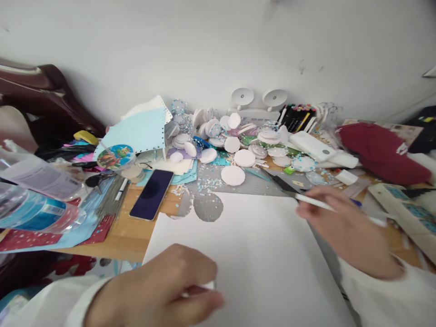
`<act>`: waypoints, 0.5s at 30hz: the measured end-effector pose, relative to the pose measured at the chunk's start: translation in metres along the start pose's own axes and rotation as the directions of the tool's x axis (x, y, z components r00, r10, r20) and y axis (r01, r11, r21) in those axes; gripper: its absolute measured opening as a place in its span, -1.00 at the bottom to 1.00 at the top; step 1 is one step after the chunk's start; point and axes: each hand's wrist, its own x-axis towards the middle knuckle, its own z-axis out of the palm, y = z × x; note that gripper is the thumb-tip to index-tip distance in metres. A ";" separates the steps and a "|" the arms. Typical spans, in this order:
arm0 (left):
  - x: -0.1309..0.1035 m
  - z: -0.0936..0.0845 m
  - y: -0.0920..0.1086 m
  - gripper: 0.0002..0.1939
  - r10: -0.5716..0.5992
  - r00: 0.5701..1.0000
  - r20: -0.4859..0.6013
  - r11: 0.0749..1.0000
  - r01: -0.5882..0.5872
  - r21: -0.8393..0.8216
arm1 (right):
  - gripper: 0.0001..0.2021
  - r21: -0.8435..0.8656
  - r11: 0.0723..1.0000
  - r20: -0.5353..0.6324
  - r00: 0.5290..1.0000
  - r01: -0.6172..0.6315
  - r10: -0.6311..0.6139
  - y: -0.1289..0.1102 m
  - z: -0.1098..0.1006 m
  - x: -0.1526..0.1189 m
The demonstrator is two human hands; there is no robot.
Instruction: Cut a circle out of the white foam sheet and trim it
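The right hand [347, 234] had its fingers round a slim white tool [318, 202], by the far right corner of the paper [252, 245]. The left hand [160, 284] was over the paper's near left part, fingers curled, the gap to the thumb narrow; whether they pinched anything, I could not tell. The paper, round-notched at far left, lay on the table [119, 240]. Discs [244, 158] lay beyond, a phone [151, 194] to the left.

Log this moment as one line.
left hand: over large white paper sheet, grip unclear | right hand: holding slim white pen-like tool | beyond sheet: round white discs
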 end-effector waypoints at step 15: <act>0.133 0.130 -0.019 -0.82 0.498 0.866 -0.047 0.781 -0.425 0.457 | -0.82 0.200 0.959 0.244 0.958 -0.200 0.149 0.086 0.081 0.047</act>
